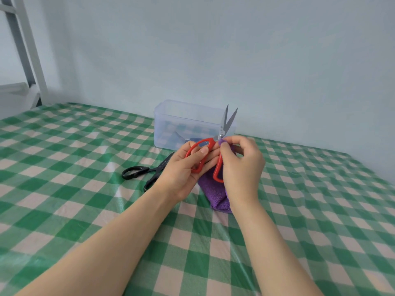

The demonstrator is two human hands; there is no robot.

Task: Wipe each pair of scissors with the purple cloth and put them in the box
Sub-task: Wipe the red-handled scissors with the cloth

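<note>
Gripping red scissors (210, 143) by handle in fingers of left hand (183, 168), blades up, slightly apart, in front of box (171, 118). Pinching purple cloth (215, 194) against pivot with right hand (242, 165) fingers. Also black scissors (136, 171) on table (64, 167), left.

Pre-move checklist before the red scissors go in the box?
1. Left hand grip on red scissors handle: ok.
2. Right hand pinching purple cloth at the pivot: ok.
3. Blades closed: not ok, they are spread and point up.
4. Blades wiped clean: cannot tell.
5. Clear box lid off: ok.
6. Black scissors clear of the path, on the tablecloth: ok.
</note>
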